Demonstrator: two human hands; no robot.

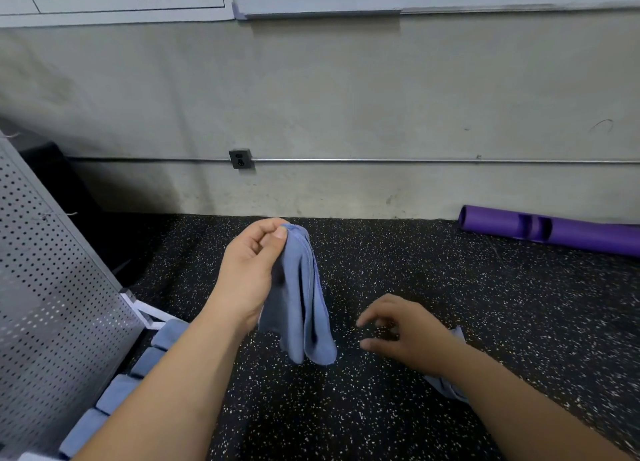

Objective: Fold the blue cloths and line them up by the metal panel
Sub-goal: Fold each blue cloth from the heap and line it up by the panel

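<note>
My left hand is raised over the speckled floor and pinches the top edge of a blue cloth, which hangs down in loose folds. My right hand hovers lower and to the right of it, fingers loosely spread, holding nothing. More blue cloth lies on the floor, mostly hidden under my right forearm. Several folded blue cloths sit in a row along the foot of the perforated metal panel at the left.
The black speckled rubber floor runs to a grey wall. A purple foam tube lies by the wall at right. A power socket and a thin pipe are on the wall. A white bracket sits at the panel's base.
</note>
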